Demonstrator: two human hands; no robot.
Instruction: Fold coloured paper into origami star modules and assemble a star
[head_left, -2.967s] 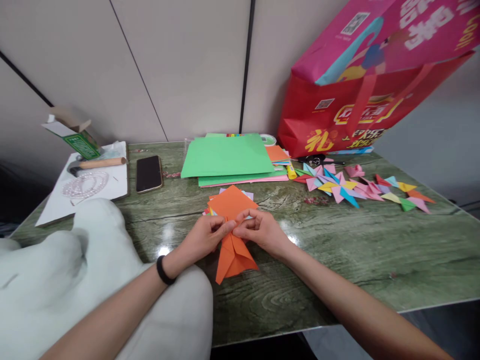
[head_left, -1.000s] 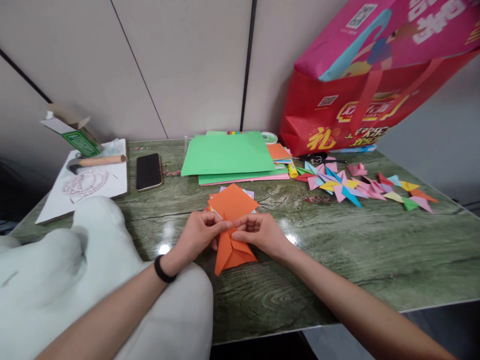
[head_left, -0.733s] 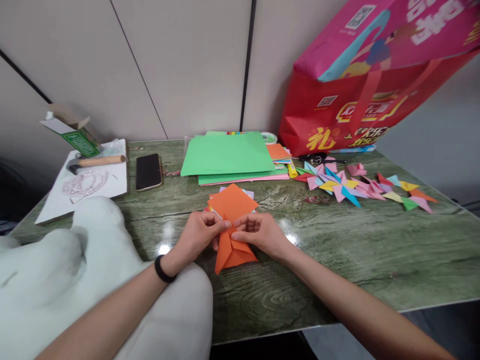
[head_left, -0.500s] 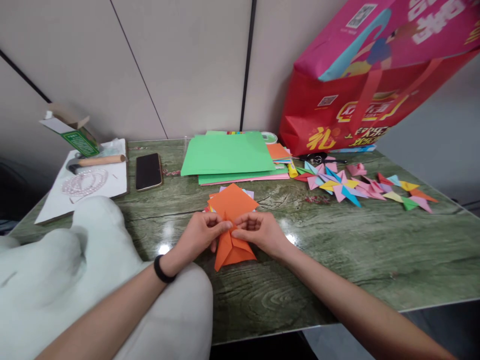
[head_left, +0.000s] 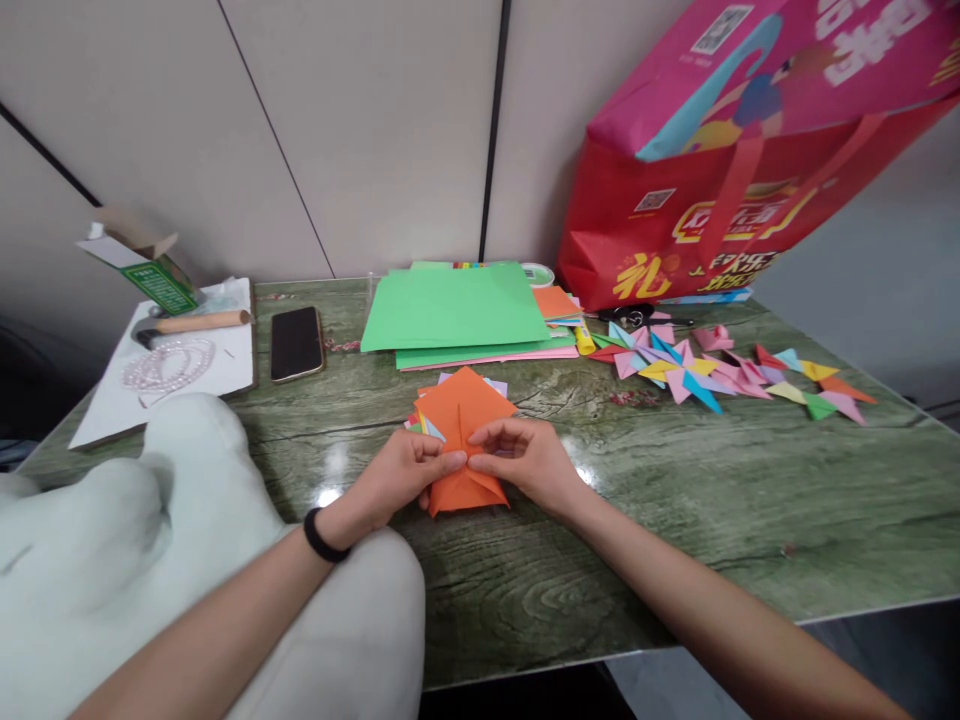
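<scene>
A partly folded orange paper [head_left: 469, 492] is held up between both hands over the green marbled table [head_left: 712, 500]. My left hand [head_left: 405, 470] pinches it from the left, thumb on the near face and some fingers behind. My right hand [head_left: 525, 460] grips it from the right between thumb and fingertips. The two thumbs almost meet at its middle. Just behind lies a stack of coloured square sheets with an orange one [head_left: 469, 395] on top.
Green sheets [head_left: 457, 310] lie at the back, a phone [head_left: 296, 343] left of them. Farther left are a hammer [head_left: 202, 321] and a green box [head_left: 161, 285]. Folded paper pieces [head_left: 682, 370] spread at right, below a red bag [head_left: 675, 230]. A white plush [head_left: 195, 500] fills the left front.
The orange paper's lower edge has moved up and its flaps look flatter. The fingers of my right hand have shifted slightly upward, and a thin upright edge now shows above the thumbs.
</scene>
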